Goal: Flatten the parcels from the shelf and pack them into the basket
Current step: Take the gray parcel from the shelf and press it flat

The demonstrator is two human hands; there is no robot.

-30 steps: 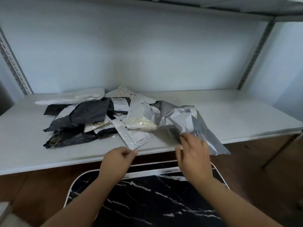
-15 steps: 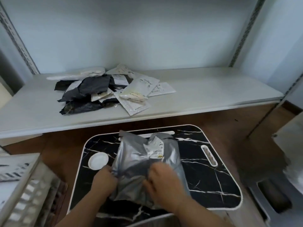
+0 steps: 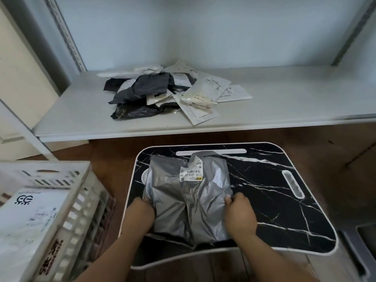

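- Grey parcel [image 3: 189, 202] lay crumpled on the black marble-patterned tray [image 3: 284, 210], at 6 o'clock from the shelf [image 3: 295, 98].
- Its white barcode label [image 3: 191, 174], seen upside down, read roughly "502B C018 00 38".
- Left hand [image 3: 140, 213] gripped the parcel's left edge; right hand [image 3: 240, 214] gripped its right edge.
- Basket [image 3: 81, 202] at 9 o'clock held a white parcel [image 3: 30, 218]; its writing was too blurred to read.

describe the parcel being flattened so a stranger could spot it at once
On the black marble-patterned lap tray below the white shelf lies a crinkled silver-grey plastic mailer bag, gripped by the left hand and right hand. It alone is off the shelf pile, with a white barcode label.
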